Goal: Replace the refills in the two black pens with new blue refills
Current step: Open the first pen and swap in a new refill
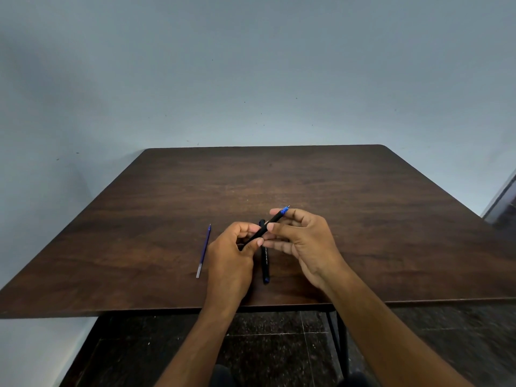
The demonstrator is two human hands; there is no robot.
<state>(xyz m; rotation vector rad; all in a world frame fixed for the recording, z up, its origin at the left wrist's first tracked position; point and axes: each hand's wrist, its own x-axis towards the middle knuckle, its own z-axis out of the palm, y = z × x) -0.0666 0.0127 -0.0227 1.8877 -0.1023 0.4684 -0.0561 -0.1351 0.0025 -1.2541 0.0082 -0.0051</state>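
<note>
Head view, black pen point(269, 227) pinched between both hands' fingers point(270, 226), second pen point(265, 263) lying beneath, refill point(203, 251) left.

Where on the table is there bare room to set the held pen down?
The dark wooden table is bare across its far half and along the right side. It is crowded near the front middle: the loose blue refill, the left hand, the lying black pen and the right hand gripping the raised black pen.
</note>
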